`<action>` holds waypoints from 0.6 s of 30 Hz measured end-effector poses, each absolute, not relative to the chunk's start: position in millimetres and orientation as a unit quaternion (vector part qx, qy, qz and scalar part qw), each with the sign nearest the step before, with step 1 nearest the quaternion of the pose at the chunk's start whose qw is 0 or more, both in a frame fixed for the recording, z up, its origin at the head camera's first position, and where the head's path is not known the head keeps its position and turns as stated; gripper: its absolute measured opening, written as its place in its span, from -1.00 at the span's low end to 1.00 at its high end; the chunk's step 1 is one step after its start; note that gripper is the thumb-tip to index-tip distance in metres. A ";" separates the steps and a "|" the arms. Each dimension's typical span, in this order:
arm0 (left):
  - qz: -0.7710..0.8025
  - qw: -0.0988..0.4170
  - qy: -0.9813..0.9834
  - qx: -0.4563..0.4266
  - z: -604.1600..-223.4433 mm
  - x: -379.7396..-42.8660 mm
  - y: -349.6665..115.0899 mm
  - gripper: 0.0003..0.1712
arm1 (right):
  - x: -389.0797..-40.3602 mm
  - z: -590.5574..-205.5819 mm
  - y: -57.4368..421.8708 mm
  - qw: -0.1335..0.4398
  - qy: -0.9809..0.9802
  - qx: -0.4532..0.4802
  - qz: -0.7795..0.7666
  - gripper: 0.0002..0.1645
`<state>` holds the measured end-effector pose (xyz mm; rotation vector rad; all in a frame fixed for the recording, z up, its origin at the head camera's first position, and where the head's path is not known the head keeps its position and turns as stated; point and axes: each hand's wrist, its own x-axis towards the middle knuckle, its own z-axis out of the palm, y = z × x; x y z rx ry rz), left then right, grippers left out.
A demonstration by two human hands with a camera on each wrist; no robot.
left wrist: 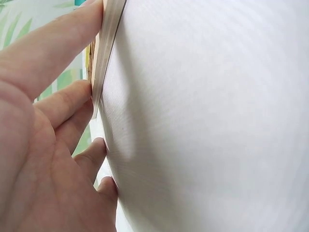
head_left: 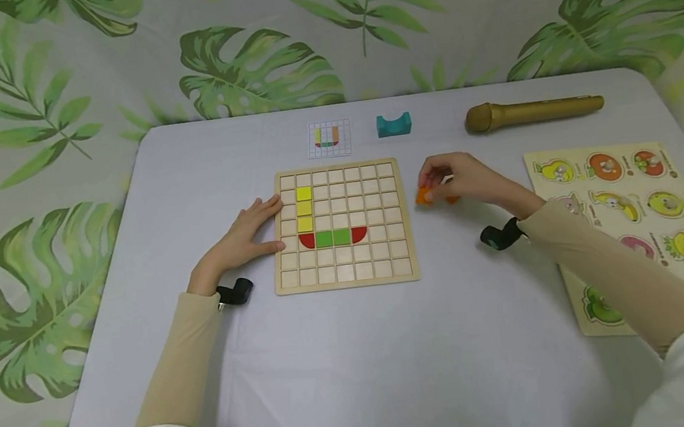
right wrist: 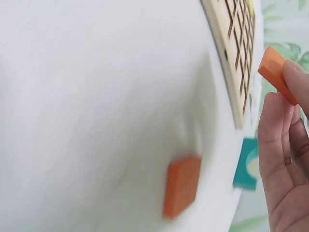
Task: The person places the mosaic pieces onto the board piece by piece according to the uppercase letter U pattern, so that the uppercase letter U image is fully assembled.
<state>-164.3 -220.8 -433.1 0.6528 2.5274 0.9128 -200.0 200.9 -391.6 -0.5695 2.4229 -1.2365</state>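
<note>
My left hand [head_left: 239, 239] rests at the left edge of a wooden grid board [head_left: 381, 267], its extended fingers and thumb touching the frame. In the left wrist view, the fingertips lie along the board's side. To the right of the board, my right hand [head_left: 464, 177] pinches an orange block [right wrist: 276, 72] between thumb and fingers, just above the table. A second orange block [right wrist: 182, 187] lies on the tablecloth beneath that hand. On the grid, yellow squares [head_left: 304, 208] form a column, with green squares [head_left: 332, 238] and red rounded corner pieces [head_left: 359, 234] in a row below.
Behind the board lie a small pattern card [head_left: 329, 139] showing a coloured U shape and a teal notched block [head_left: 394, 124]. A gold microphone [head_left: 534, 112] lies at the back right. Under the right forearm sits a fruit puzzle board [head_left: 625, 168].
</note>
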 end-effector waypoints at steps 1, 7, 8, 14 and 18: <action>0.324 0.187 0.898 0.232 -432.4 -164.0 -220.4 -0.06 | -200.9 -391.6 195.0 0.186 0.854 -0.207 -0.439 -0.82; 0.321 0.188 0.899 0.232 -432.0 -164.1 -219.8 -0.06 | -208.7 -397.0 162.6 0.204 0.832 -0.256 -0.449 -0.86; 0.321 0.187 0.899 0.233 -432.0 -164.2 -219.7 -0.06 | -209.9 -397.9 157.3 0.204 0.828 -0.265 -0.450 -0.87; 0.317 0.185 0.901 0.231 -431.9 -164.5 -219.7 -0.06 | -214.3 -402.2 128.0 0.204 0.818 -0.302 -0.444 -0.89; 0.317 0.185 0.901 0.230 -432.6 -165.1 -219.6 -0.05 | -215.4 -409.9 112.6 0.205 0.821 -0.314 -0.431 -0.90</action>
